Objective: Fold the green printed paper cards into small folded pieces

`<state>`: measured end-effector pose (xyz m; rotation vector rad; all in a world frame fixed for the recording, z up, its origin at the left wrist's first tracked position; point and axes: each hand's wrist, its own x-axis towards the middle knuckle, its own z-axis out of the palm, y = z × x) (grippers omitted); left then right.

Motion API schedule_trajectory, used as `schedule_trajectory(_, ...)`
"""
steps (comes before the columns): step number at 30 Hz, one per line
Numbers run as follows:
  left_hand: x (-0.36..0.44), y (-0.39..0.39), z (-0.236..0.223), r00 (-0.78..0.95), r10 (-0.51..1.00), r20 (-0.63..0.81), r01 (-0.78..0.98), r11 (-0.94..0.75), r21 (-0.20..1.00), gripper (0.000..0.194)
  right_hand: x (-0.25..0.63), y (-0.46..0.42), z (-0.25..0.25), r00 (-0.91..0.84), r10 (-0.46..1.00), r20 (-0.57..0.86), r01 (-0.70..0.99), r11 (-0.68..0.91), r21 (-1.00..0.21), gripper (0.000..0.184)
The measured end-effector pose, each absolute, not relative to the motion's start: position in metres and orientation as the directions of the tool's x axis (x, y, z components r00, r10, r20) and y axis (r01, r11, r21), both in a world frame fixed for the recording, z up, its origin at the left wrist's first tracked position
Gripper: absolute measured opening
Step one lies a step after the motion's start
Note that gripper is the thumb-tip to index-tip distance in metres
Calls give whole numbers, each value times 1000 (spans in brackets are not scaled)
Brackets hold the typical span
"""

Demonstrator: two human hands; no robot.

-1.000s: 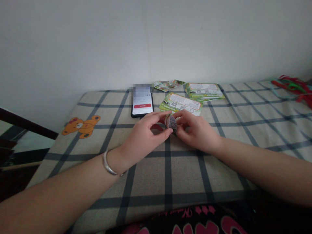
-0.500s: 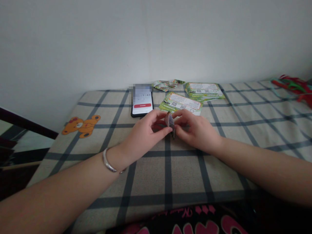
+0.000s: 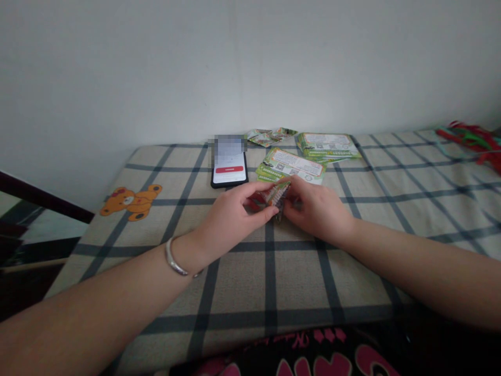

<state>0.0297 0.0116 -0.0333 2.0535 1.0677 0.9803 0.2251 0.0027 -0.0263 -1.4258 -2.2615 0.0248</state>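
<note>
Between my two hands is a small piece of folded printed paper (image 3: 277, 196), held above the near edge of the printed sheets. My left hand (image 3: 247, 208) pinches its left side, thumb in front and fingers behind. On the other side my right hand (image 3: 311, 204) grips it with bent fingers that hide part of it. Just beyond the hands lie green-and-white printed sheets (image 3: 293, 164). A stack of similar sheets (image 3: 329, 145) rests farther back to the right. Folded paper pieces (image 3: 271, 136) lie at the back near the wall.
A phone (image 3: 229, 175) with a lit screen lies left of the sheets. An orange bear cutout (image 3: 131, 202) is on the checked tablecloth (image 3: 235, 282) at the left. Red and green material (image 3: 475, 140) sits at the far right. The wall (image 3: 250, 68) borders the table's back.
The folded paper has spread wider at the top and shows more of its printed face. My right fingers have shifted slightly inward over it; the left hand stays nearly in place.
</note>
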Motion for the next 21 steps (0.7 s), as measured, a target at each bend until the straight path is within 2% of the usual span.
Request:
schedule_trajectory(5,31,14,-35,406,871,277,182,-375,909,33,228,5,-28,-340,873,350,780,470,-413,30)
schedule_trajectory(11,29,20,-39,426,869,251,112,-326,939,31,231,6,-30,-360,880,309,669,475,-572,24)
schedule_trajectory(17,27,23,-39,483,836,263,78,-339,937,32,229,2,-25,-408,874,266,624,479,-617,29)
schedule_trajectory(21,25,24,-39,510,806,300,104,-404,909,32,229,5,-27,-363,897,251,671,438,-598,20)
